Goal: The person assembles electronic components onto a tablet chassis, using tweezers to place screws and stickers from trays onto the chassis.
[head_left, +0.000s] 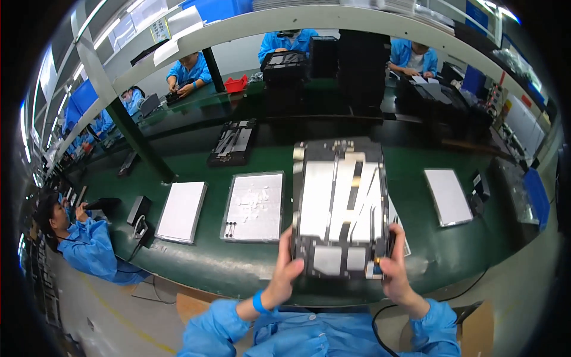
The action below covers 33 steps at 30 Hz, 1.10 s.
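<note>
My left hand (286,275) and right hand (396,272) are gripping the lower sides of an opened tablet chassis (341,205), which I'm holding above the green surface (211,262). My right thumb (386,267) is sitting beside exposed components (373,271); I'm risking damage if my grip slips or squeezes hard.
</note>
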Motion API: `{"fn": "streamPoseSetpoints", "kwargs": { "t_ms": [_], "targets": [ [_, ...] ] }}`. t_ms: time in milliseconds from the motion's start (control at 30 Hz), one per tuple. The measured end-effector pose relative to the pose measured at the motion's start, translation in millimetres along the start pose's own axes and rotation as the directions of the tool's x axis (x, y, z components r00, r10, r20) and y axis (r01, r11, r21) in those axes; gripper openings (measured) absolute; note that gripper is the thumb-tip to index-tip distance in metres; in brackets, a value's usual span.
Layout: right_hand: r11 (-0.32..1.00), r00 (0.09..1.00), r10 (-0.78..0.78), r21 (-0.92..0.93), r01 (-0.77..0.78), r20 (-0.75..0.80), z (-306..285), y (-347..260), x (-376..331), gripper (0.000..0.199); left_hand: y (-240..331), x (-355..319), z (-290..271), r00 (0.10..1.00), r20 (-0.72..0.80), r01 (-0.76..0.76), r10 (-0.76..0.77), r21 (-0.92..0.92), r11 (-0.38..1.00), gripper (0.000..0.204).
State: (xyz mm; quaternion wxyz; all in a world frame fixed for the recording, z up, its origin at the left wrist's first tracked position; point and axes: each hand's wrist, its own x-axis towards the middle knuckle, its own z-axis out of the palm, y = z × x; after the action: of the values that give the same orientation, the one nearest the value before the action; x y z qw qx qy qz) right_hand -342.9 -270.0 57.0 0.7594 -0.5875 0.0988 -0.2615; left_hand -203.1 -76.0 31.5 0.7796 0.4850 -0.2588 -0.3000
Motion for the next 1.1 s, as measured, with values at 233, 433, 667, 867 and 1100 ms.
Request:
{"fn": "streamPoseSetpoints", "kwargs": {
  "t_ms": [233, 433, 667, 867, 1100],
  "targets": [
    [0.995, 0.998, 0.046, -0.091, -0.041, 0.054, -11, 10, -42, 0.081, -4, -56, 8, 0.976, -0.053, 0.217, -0.213, 0.079, 0.973, 0.093],
    [0.994, 0.984, -0.025, -0.104, 0.044, 0.178, -35, 10, -32, 0.091, 67, -25, -14, 0.871, 0.194, 0.337, -0.451, 0.431, 0.837, 0.086],
    [0.626, 0.967, -0.173, -0.737, 0.256, 0.189, -112, 8, 92, 0.060, 156, 238, -57, 0.875, 0.451, -0.483, 0.175, 0.809, 0.336, 0.043],
    [0.475, 0.950, -0.262, -0.834, 0.280, 0.170, -134, 42, 154, 0.052, 148, 476, -112, 0.728, 0.562, -0.380, 0.392, 0.808, -0.451, 0.067],
    [0.461, 0.969, -0.135, -0.853, 0.245, 0.206, -130, 39, 157, 0.053, 147, 575, -116, 0.816, 0.576, -0.355, 0.050, 0.569, -0.742, 0.045]
  ]
}}
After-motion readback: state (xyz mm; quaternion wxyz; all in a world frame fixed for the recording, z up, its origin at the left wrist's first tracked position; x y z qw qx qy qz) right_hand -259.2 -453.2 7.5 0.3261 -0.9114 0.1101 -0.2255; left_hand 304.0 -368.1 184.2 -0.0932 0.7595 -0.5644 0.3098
